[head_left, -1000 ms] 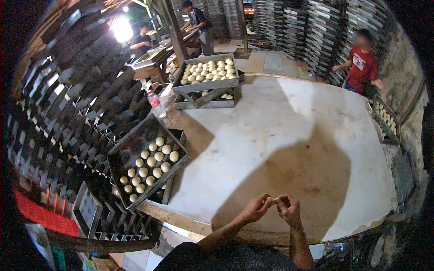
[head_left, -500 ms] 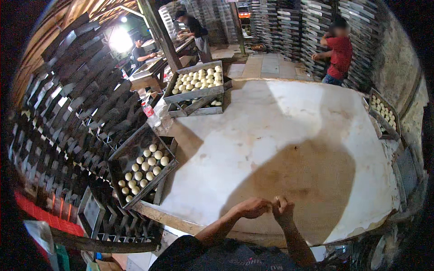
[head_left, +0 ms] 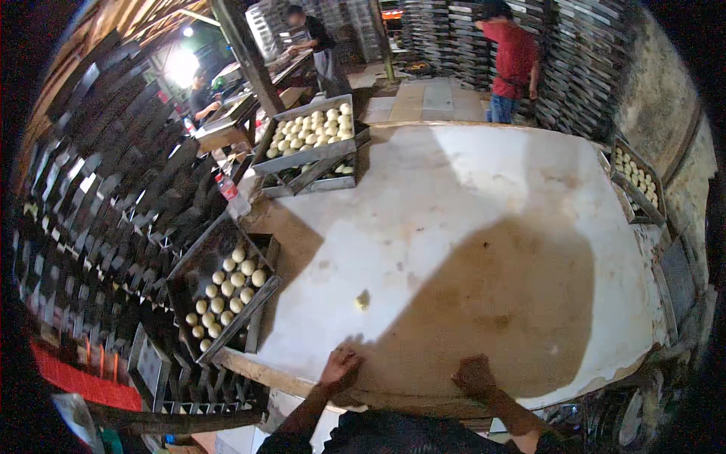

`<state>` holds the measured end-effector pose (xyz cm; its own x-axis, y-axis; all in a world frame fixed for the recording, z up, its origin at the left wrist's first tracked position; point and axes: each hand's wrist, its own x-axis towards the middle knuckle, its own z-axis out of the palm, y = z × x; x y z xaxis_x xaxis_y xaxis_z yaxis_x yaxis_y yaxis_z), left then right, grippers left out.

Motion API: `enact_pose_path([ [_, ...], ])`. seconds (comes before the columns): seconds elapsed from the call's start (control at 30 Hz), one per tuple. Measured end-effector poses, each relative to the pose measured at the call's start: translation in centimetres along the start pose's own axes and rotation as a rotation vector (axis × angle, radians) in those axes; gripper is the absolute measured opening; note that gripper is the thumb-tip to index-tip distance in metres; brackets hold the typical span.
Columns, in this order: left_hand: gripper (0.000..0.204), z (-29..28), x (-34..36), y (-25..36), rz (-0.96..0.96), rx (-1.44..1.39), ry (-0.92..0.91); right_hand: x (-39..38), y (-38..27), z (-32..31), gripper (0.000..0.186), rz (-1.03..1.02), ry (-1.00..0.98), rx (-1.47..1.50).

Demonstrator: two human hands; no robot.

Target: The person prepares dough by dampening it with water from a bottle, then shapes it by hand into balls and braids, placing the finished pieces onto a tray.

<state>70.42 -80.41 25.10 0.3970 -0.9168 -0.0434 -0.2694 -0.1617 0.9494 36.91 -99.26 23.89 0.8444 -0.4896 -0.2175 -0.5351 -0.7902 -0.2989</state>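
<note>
A small pale lump of dough (head_left: 361,302) lies on the white tabletop (head_left: 423,189), just beyond my left hand (head_left: 342,365). My left hand is low over the near part of the table, its fingers apart and holding nothing. Farther right, my right hand (head_left: 475,376) is over the shadowed area with its fingers curled in; whatever they may hold is hidden. To the left, a dark metal tray (head_left: 253,304) tilts on top of another at the table's edge. Several round dough balls (head_left: 227,284) sit in it.
At the far left, a tray (head_left: 306,148) full of dough balls rests on another tray, near a plastic bottle (head_left: 232,195). Another filled tray (head_left: 635,181) stands at the right edge. Stacked trays line the left side. A person in red (head_left: 514,60) stands beyond the table.
My hands have come apart; the left moved left and opened. The dough lump now lies on the table. The view shifted slightly, and the person in red has turned and moved left.
</note>
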Motion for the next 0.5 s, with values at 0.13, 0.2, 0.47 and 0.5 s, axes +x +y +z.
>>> enact_pose_path([
  [0.13, 0.037, -4.4, 3.5, -1.8, 0.398, 1.024, 0.153, 5.3, 1.9, -0.8, 0.023, -0.12, 0.522, 0.108],
  [0.2, 0.019, -2.1, 7.1, 0.2, 0.337, 0.826, 0.324, 9.5, -0.6, 0.3, 0.025, -0.098, 0.598, 0.004],
  [0.47, 0.026, -2.7, 0.1, -4.8, 0.402, 0.813, -0.178, 5.0, -2.5, 4.0, 0.027, -0.135, 0.366, 0.226],
  [0.5, 0.026, -5.2, -0.8, -5.1, 0.34, 0.944, -0.286, 4.2, -1.2, 1.7, 0.026, -0.06, 0.215, 0.358],
])
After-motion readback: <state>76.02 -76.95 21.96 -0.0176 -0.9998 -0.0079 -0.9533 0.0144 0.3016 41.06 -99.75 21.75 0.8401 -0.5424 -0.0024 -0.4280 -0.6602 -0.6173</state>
